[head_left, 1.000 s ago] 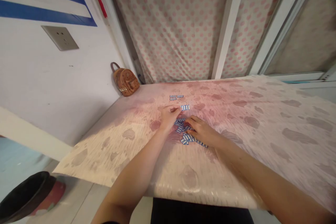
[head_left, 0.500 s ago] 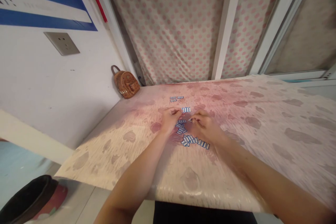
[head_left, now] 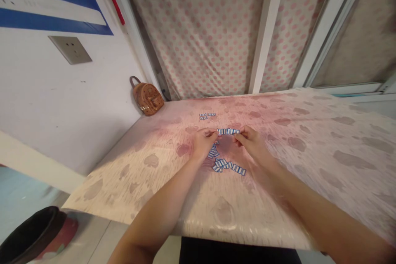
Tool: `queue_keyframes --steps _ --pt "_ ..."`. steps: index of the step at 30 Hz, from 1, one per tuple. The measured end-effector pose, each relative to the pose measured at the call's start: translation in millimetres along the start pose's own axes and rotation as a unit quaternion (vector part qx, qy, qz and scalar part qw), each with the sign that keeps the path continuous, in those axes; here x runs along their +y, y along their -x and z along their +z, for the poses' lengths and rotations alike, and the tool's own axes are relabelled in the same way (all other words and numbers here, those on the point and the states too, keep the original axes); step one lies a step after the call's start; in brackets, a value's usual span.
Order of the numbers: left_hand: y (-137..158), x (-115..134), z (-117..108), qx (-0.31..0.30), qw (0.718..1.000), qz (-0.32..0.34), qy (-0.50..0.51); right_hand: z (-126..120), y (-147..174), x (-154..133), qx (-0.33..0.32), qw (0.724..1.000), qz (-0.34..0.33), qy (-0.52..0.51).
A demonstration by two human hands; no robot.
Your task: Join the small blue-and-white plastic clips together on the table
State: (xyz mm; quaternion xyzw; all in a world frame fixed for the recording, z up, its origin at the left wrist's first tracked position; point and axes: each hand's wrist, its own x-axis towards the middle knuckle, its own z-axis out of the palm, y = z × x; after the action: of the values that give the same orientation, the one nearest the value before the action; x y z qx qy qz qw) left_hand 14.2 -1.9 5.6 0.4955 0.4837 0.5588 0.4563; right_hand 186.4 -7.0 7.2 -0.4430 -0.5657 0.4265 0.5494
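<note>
A short row of small blue-edged white tiles (head_left: 228,131) stretches between my hands above or on the table; I cannot tell whether it is lifted. My left hand (head_left: 202,143) pinches its left end with thumb and fingers. At the right end, my right hand (head_left: 251,142) has its fingertips closed on the last tile. Nearer to me lies a jumbled cluster of the same tiles (head_left: 223,164), tailing off to the right. Another loose heap (head_left: 213,152) sits beside my left wrist, partly hidden by that hand. Farther back are small neat groups of tiles (head_left: 203,118).
A patterned, glossy cloth covers the table (head_left: 148,181). A small brown backpack-shaped bag (head_left: 149,98) stands at the back left corner against the wall. Behind the table hangs a dotted curtain (head_left: 201,33). A dark-rimmed bin (head_left: 40,235) is on the floor at left.
My right hand has moved up and slightly right, from beside the loose tiles to the row's right end. The row between my hands is now longer.
</note>
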Motion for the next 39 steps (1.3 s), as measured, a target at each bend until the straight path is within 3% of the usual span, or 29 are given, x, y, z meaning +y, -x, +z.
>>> queue_keyframes --steps 9,29,34,39 --pt "7.9 3.1 7.4 -0.036 0.999 0.021 -0.008 1.5 -1.9 12.1 0.036 0.991 -0.033 0.124" --pt "9.1 0.3 9.5 -0.068 0.997 0.031 -0.004 4.0 0.1 17.4 0.024 0.988 -0.030 0.148" --pt "10.0 7.2 9.4 -0.053 0.999 -0.003 0.009 -2.1 0.6 18.5 0.036 0.965 -0.116 0.233" --pt "13.7 14.7 7.7 -0.053 0.999 -0.011 0.005 -6.8 0.9 8.0 -0.042 0.921 -0.194 0.336"
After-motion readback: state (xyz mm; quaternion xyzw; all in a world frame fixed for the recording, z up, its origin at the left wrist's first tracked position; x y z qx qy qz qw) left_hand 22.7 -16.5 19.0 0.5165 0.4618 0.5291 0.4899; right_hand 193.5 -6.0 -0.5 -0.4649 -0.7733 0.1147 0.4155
